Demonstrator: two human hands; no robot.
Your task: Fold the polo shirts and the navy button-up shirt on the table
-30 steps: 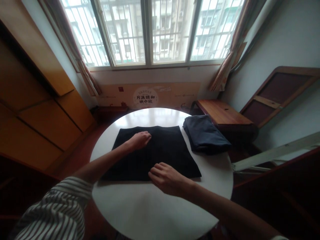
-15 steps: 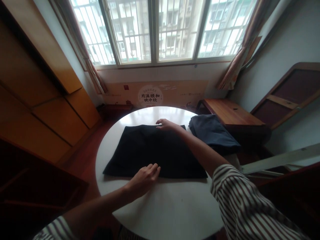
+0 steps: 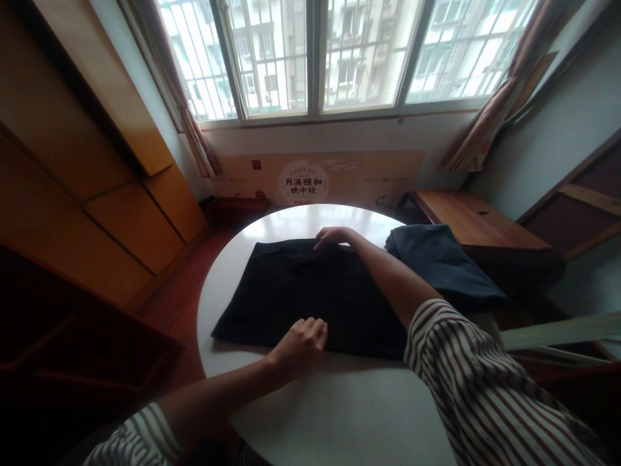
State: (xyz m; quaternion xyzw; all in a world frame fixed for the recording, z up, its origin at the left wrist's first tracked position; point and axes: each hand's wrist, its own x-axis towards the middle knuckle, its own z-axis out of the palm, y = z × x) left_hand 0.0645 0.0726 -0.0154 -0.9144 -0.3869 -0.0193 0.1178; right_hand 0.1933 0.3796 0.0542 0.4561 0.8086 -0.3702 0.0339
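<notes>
A folded black garment (image 3: 291, 291) lies spread on the white round table (image 3: 349, 401); its exact kind cannot be made out. At its near edge, right of the middle, my left hand (image 3: 301, 343) is closed with the fingers curled on the fabric. My right hand (image 3: 334, 238) reaches across to the far edge, thumb and fingers pinching the cloth there. Small wrinkles run through the fabric by the right fingertips. My right forearm covers part of the garment's right side.
A folded dark blue garment (image 3: 441, 265) rests at the table's right edge. Beyond it stands a low wooden table (image 3: 495, 220). Wooden cabinets (image 3: 136, 220) line the left side, and a barred window (image 3: 315, 58) with curtains (image 3: 490, 136) is ahead.
My right hand has come down onto the garment's far edge and closed on it, wrinkling the cloth. My left hand stays at the near edge. The view has shifted slightly left.
</notes>
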